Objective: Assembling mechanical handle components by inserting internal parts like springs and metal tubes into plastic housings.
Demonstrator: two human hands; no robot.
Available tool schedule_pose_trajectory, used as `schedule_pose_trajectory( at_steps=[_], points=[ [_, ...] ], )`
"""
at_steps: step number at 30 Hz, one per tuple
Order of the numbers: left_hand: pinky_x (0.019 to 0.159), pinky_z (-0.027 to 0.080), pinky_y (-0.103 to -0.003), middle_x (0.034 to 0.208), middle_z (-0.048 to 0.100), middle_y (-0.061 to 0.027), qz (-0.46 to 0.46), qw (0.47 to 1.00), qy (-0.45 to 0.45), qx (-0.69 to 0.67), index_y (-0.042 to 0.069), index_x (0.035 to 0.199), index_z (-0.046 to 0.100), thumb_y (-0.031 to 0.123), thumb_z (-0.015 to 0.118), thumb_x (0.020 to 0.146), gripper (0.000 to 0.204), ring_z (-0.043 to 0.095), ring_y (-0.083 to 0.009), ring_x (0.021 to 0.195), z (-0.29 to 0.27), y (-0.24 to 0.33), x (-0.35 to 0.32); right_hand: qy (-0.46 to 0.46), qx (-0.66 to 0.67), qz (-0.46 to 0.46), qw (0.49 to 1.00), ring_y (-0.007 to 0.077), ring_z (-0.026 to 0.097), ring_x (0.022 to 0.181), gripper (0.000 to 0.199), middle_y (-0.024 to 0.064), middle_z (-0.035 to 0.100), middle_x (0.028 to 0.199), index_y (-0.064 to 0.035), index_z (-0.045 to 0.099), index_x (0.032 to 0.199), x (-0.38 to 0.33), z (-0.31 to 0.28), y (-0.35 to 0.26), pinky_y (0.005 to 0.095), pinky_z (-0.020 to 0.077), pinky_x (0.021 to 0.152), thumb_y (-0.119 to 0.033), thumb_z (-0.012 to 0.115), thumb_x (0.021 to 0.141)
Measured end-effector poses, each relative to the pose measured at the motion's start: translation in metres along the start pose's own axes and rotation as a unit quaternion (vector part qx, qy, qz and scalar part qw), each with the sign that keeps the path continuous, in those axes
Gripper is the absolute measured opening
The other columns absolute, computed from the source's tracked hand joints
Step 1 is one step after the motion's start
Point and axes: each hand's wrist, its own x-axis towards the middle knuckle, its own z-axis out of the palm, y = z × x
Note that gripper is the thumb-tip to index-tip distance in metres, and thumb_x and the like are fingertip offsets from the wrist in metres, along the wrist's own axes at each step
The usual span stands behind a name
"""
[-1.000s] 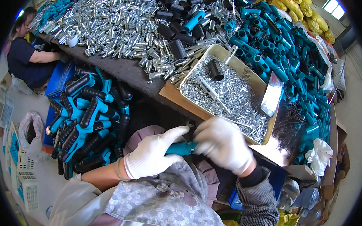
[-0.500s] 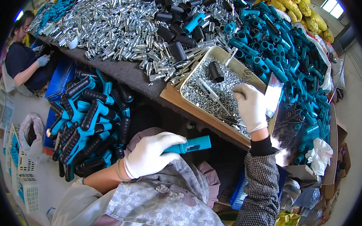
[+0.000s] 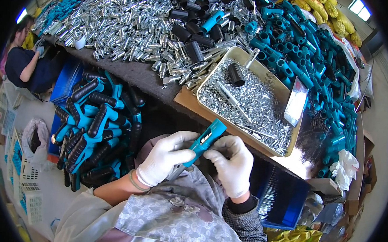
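Observation:
A teal plastic tube [image 3: 207,138] with a slot in its side, showing something metal inside, is tilted up above my lap. My gloved left hand [image 3: 163,156] wraps round its lower part. Close against the tube's right side is my gloved right hand [image 3: 234,164], its thumb and fingers pinched together. Anything between those fingertips is too small or hidden to make out. Beyond my hands, a cream tray [image 3: 263,71] contains many small metal pieces [image 3: 265,107], a black sleeve [image 3: 235,75] and a metal rod [image 3: 227,94].
Shiny metal fittings [image 3: 124,25] are heaped on the bench, with teal tubes [image 3: 294,51] at the right. Black-and-teal handled parts [image 3: 93,124] fill a blue crate at left. A blue bin [image 3: 282,200] stands below the bench edge. Another person [image 3: 23,64] sits far left.
My right hand has come from the tray down to the teal tube, its fingers pinched. My left hand has turned the tube more upright. The other person's arm has shifted.

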Motion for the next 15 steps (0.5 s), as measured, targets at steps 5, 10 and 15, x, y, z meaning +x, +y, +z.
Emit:
schedule_pose_trajectory(
  at_steps=[5, 10, 15],
  points=[
    [0.089, 0.052, -0.027, 0.116, 0.064, -0.01, 0.114, 0.971, 0.035, 0.209, -0.006, 0.133, 0.051, 0.001, 0.065, 0.09, 0.046, 0.063, -0.013, 0.101, 0.002, -0.013, -0.003, -0.006, -0.13, -0.051, 0.99, 0.0073, 0.061, 0.07, 0.022, 0.0041, 0.066, 0.072, 0.0005, 0.061, 0.085, 0.0, 0.003, -0.008, 0.0259, 0.0518, 0.065, 0.0, 0.081, 0.075],
    [0.089, 0.052, -0.027, 0.115, 0.064, -0.0101, 0.033, 0.993, 0.015, 0.112, -0.007, 0.133, 0.052, 0.001, 0.064, 0.09, 0.045, 0.063, -0.0125, 0.1, 0.004, 0.0, -0.009, -0.01, 0.009, 0.004, 1.0, 0.0137, 0.063, 0.063, 0.027, 0.0078, 0.067, 0.072, -0.0011, 0.062, 0.082, 0.001, -0.002, 0.014, 0.0284, 0.052, 0.06, -0.008, 0.086, 0.072],
    [0.089, 0.052, -0.027, 0.115, 0.064, -0.0102, 0.037, 0.993, 0.016, 0.113, -0.007, 0.132, 0.053, 0.0, 0.064, 0.089, 0.045, 0.063, -0.0125, 0.101, 0.002, 0.002, -0.009, 0.001, -0.141, -0.134, 0.981, 0.0169, 0.063, 0.063, 0.021, 0.0078, 0.067, 0.075, -0.0037, 0.064, 0.079, -0.004, 0.003, -0.004, 0.028, 0.05, 0.06, -0.006, 0.084, 0.071]
  ],
)
